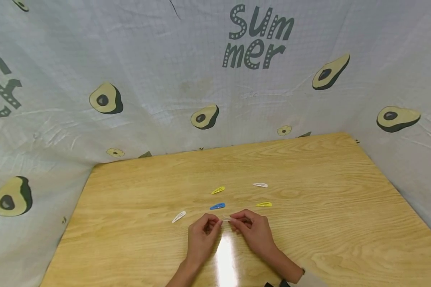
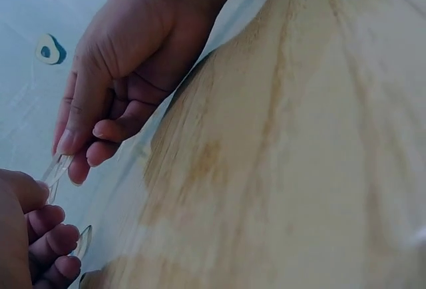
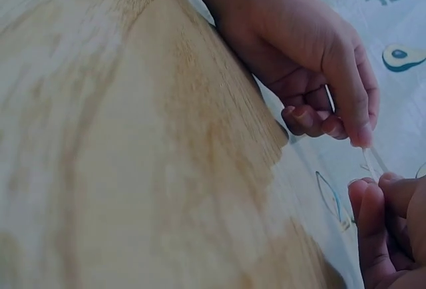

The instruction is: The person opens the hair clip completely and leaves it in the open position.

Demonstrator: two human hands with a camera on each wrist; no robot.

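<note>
A white snap hair clip (image 1: 226, 219) spans the gap between the two hands, near the front middle of the table. My left hand (image 1: 202, 238) pinches one end between thumb and fingertips, while my right hand (image 1: 257, 233) pinches the other. In the left wrist view the pale clip (image 2: 57, 168) stretches between both thumbs. The right wrist view shows it edge-on, a thin strip of the clip (image 3: 373, 161). Just beyond the fingers lies a blue hair clip (image 1: 217, 206). A white clip (image 1: 178, 217) rests left of my left hand.
Farther back on the wooden table (image 1: 327, 179) are a yellow clip (image 1: 218, 190) and another white clip (image 1: 260, 185). A second yellow clip (image 1: 263, 204) lies beyond my right hand. Patterned cloth (image 1: 147, 79) hangs behind the table and along its sides.
</note>
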